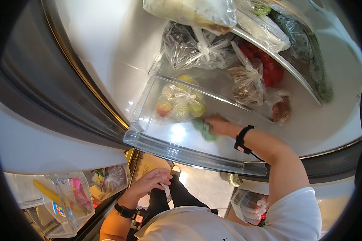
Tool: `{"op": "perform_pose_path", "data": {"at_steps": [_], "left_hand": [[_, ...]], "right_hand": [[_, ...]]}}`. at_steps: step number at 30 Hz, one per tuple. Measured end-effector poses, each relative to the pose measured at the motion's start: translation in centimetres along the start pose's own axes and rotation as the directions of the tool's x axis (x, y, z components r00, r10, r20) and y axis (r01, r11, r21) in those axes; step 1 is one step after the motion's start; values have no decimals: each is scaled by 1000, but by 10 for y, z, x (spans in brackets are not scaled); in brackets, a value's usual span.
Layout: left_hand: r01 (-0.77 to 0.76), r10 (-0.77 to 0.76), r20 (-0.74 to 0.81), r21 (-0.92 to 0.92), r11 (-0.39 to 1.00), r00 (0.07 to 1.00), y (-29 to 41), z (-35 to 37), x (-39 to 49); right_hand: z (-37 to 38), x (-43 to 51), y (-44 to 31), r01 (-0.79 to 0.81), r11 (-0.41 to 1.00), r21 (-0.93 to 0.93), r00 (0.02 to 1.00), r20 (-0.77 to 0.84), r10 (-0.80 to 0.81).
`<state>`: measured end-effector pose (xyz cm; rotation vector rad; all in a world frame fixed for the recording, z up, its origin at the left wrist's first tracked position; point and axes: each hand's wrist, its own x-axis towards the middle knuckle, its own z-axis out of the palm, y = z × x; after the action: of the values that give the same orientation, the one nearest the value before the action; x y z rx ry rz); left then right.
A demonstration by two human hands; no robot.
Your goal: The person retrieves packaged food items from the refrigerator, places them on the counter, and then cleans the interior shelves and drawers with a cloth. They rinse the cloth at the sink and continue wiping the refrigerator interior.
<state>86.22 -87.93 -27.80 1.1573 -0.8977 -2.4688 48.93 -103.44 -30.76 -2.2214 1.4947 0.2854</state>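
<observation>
Inside an open refrigerator, my right hand (219,124) reaches from the right over a clear shelf and grips a green cloth (205,130), which is blurred. The cloth rests on the front part of the shelf (166,128). Just behind and left of it sits a clear plastic bag of fruit (181,101), some pieces in foam nets. Below the shelf's front edge, my left hand (157,178) hangs before my body with its fingers slightly bent; part of its palm side is hidden, and I see nothing clearly held in it.
Behind the fruit are knotted plastic bags (205,51), a brown-filled bag (248,82) and a red bag (273,67). An upper shelf edge (289,64) curves above them, with bagged vegetables (312,51). Open doors with clear bins (69,205) flank me.
</observation>
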Motion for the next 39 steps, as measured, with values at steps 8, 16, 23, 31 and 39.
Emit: {"op": "perform_pose_path", "data": {"at_steps": [8,16,23,31,39], "left_hand": [[31,-31,1,30,999,1000,12,5,-1],[56,-55,-24,50,997,998,10,9,3],[-74,68,-134,-36,997,989,39,33,-1],[-128,33,-194,-503,855,980,81,62,13],[-170,14,-306,-488,856,952,71,60,25]], "right_hand": [[-17,11,-96,446,832,330,887,-284,-363],[27,89,-140,731,645,221,681,-181,-710],[25,26,-71,539,778,323,760,210,-615],[3,71,-151,650,619,441,753,-263,-603],[20,35,-122,607,601,520,724,-50,-688]]}}
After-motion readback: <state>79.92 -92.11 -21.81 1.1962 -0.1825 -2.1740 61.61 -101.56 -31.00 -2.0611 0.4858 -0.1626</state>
